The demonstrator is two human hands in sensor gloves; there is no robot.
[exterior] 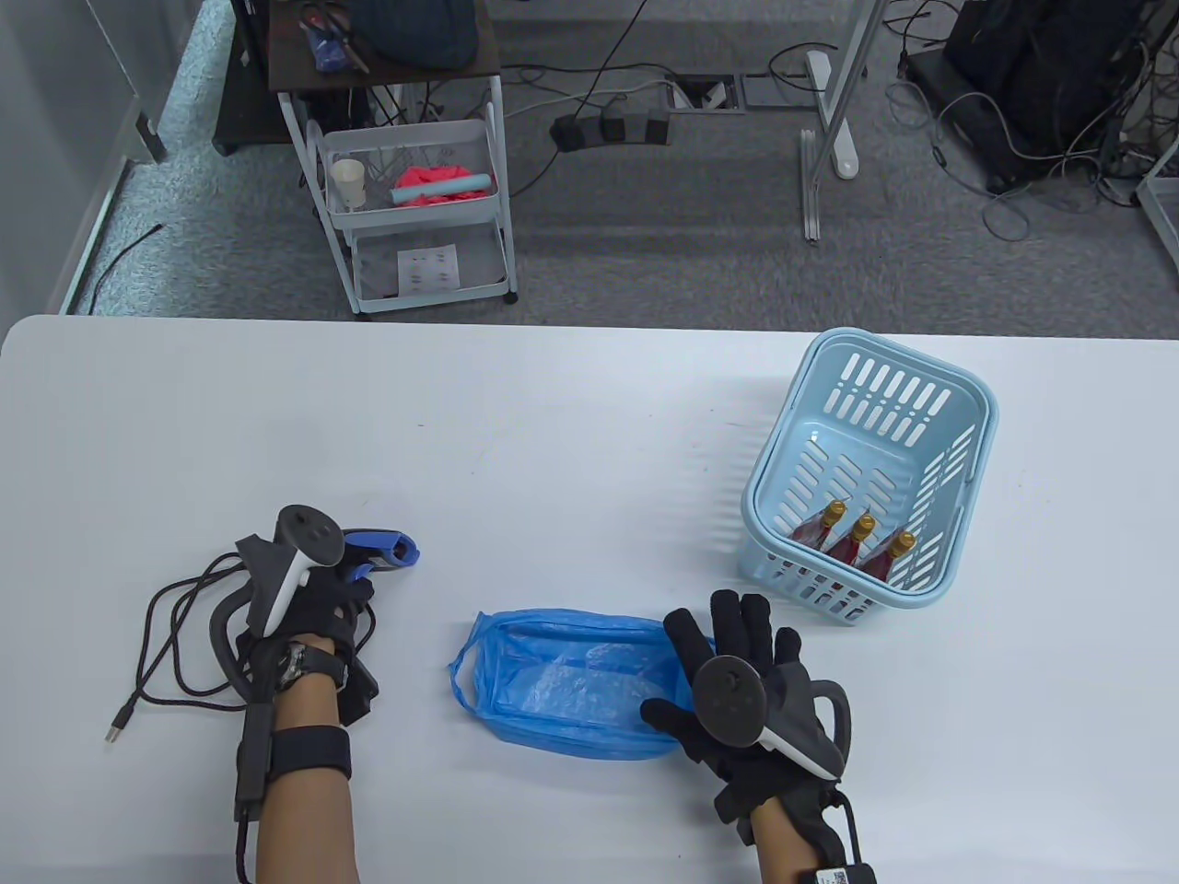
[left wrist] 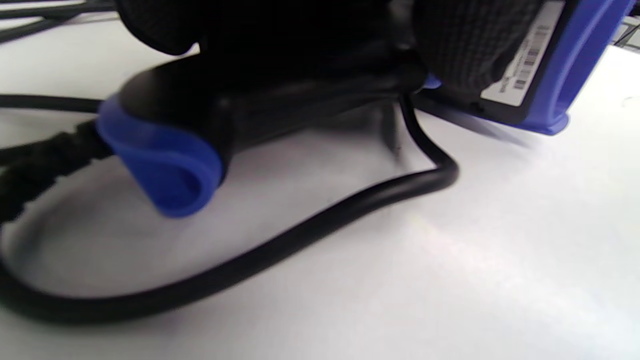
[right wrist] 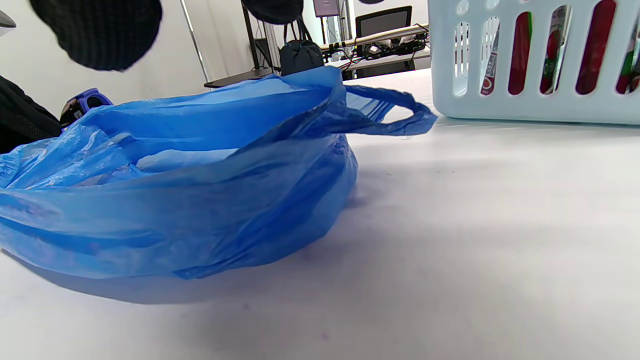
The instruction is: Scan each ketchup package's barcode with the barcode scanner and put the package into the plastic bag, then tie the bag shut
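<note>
My left hand (exterior: pixel 318 589) grips the blue-and-black barcode scanner (exterior: pixel 382 550) at the table's left; its head points right. Close up, the gloved fingers (left wrist: pixel 470 45) wrap the scanner body (left wrist: pixel 165 160) just above the tabletop. An open blue plastic bag (exterior: pixel 571 686) lies in the front middle, mouth up. My right hand (exterior: pixel 737 681) hovers with straight fingers over the bag's right edge, holding nothing. In the right wrist view the bag (right wrist: pixel 190 180) fills the left. Three ketchup packages (exterior: pixel 861 543) with gold caps stand in a light blue basket (exterior: pixel 976 405) at the right.
The scanner's black cable (exterior: pixel 175 635) loops on the table left of my left hand, ending in a USB plug (exterior: pixel 115 732). The cable (left wrist: pixel 300 240) curls under the scanner. The basket wall (right wrist: pixel 530 107) stands just right of the bag. A cart (exterior: pixel 414 184) stands beyond the table.
</note>
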